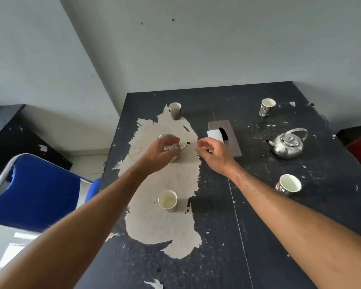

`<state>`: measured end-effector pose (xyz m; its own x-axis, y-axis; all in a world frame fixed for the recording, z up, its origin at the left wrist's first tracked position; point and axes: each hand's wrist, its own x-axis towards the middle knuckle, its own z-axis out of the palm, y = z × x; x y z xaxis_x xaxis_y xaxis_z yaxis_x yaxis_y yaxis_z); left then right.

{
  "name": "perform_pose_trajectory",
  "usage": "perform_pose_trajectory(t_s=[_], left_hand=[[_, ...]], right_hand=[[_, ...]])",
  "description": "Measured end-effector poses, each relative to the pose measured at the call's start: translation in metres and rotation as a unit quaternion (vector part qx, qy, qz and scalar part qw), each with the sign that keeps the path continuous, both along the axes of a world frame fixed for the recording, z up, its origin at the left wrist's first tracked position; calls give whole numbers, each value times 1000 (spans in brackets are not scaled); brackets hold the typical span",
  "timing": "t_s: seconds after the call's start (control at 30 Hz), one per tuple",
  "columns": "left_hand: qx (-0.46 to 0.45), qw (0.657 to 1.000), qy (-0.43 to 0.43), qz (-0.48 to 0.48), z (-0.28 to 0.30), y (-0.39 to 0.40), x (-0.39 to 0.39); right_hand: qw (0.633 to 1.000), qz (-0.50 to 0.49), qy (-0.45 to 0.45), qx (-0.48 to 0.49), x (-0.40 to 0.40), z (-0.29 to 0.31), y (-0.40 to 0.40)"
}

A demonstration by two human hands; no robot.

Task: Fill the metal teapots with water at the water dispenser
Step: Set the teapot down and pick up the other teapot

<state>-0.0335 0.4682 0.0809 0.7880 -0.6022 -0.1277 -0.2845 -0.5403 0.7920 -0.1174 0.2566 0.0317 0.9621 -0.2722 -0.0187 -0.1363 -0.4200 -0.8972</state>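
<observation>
Two metal teapots stand on the black table (pixel 258 205). The left teapot (pixel 182 146) sits on the worn beige patch, its spout pointing right. My left hand (pixel 159 154) covers its top, with thumb and fingers curled around the handle or lid area. My right hand (pixel 214 155) hovers just right of the spout, fingers loosely curled and apart, holding nothing. The right teapot (pixel 287 145) stands alone with its handle upright and its lid on. No water dispenser is in view.
Several paper cups stand around: one at the back (pixel 175 111), one back right (pixel 266 107), one near right (pixel 289 184), one in front (pixel 167 200). A tissue box (pixel 230 138) lies between the teapots. A blue chair (pixel 35 192) is at the left.
</observation>
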Motion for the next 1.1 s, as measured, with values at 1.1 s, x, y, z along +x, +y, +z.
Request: perform_pose_trajectory(t_s=[1.1], left_hand=[[20,1000,-10,5,-139,-6,196]], right_hand=[[998,28,60,16,198,-100,22]])
